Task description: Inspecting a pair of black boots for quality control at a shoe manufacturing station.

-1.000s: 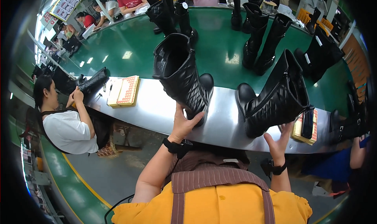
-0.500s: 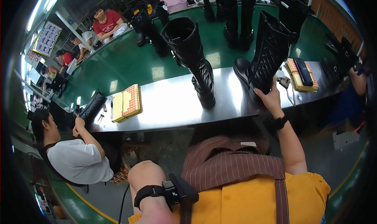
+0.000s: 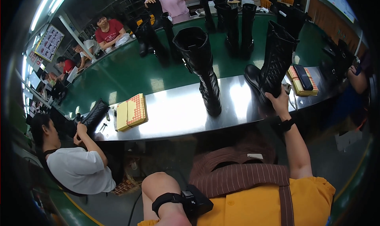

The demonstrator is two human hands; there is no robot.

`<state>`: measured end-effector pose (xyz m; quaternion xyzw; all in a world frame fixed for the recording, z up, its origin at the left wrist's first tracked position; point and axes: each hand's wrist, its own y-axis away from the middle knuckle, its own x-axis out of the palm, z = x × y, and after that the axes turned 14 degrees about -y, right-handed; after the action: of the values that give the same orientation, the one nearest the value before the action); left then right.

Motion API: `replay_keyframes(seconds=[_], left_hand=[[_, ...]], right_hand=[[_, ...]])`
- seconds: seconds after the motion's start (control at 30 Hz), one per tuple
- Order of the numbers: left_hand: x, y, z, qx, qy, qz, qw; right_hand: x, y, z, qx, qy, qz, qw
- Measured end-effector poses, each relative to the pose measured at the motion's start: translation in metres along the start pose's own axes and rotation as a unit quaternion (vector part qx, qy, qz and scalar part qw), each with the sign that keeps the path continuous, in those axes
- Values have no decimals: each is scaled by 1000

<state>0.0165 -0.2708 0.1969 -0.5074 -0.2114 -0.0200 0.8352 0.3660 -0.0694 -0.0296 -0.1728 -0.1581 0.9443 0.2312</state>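
Note:
My right hand [image 3: 280, 103] is closed round the lower back of a tall black quilted boot [image 3: 274, 65], near the heel. The boot is upright on the bench, toe pointing left; its sole is partly hidden. To its left, a second tall black boot [image 3: 198, 53] with a buckle stands on the metal strip, its open top facing me. No hand touches that one. At the lower edge shows my bent left arm [image 3: 158, 184], with a strap and a black device at the wrist; the left hand itself is out of the picture.
Banded yellow cards [image 3: 130, 112] lie left on the metal strip [image 3: 170, 107]; a dark phone [image 3: 303, 77] rests on another stack at right. More black boots [image 3: 240, 32] stand across the green table [image 3: 158, 75]. A co-worker in white [image 3: 79, 166] handles a boot at left.
The whole view has shifted slightly, so the bench sits lower in it. My right hand keeps its hold on the boot. Across the table, a black boot now shows sideways before a person in pink.

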Motion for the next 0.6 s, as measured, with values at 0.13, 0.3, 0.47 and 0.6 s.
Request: replay_keyframes(seconds=[0.13, 0.3, 0.47, 0.6], left_hand=[[19, 13, 13, 28, -25, -38, 999], [29, 39, 33, 11, 66, -63, 996], [-8, 66, 79, -76, -46, 193, 977], [8, 91, 132, -294, -293, 342, 843]], right_hand=[[-11, -5, -1, 0, 8, 21, 1000], [-9, -6, 3, 9, 19, 24, 999], [-18, 4, 50, 28, 131, 24, 991], [-21, 5, 120, 105, 299, 244, 916]])
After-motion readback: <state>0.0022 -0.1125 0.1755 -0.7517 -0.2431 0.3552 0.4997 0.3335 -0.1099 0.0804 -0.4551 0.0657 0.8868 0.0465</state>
